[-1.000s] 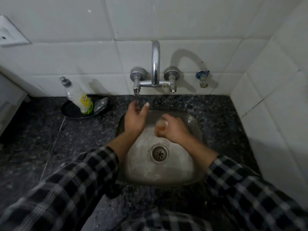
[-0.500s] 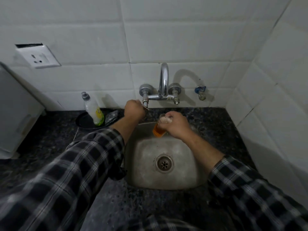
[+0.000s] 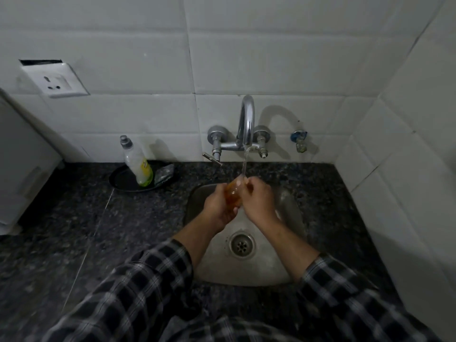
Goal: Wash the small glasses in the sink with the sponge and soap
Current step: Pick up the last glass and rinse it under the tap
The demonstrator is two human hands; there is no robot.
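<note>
A small amber glass [image 3: 233, 195] is held over the steel sink [image 3: 293, 211], right under a thin stream of water from the tap [image 3: 247, 124]. My left hand [image 3: 218, 206] cups the glass from the left and below. My right hand [image 3: 259, 201] grips it from the right, fingers curled over its rim. The soap bottle [image 3: 138, 164] and a dark sponge [image 3: 164, 174] sit on a black dish [image 3: 121, 181] to the left of the sink.
Dark granite counter [image 3: 98, 230] surrounds the sink. A white appliance [image 3: 22, 169] stands at the far left. A wall socket [image 3: 55, 81] is above it. A small blue valve [image 3: 299, 139] sticks out right of the tap. White tiled walls close the back and right.
My left hand left the tap's left handle and came down to the glass. Water now runs from the spout. The glass sits between both hands.
</note>
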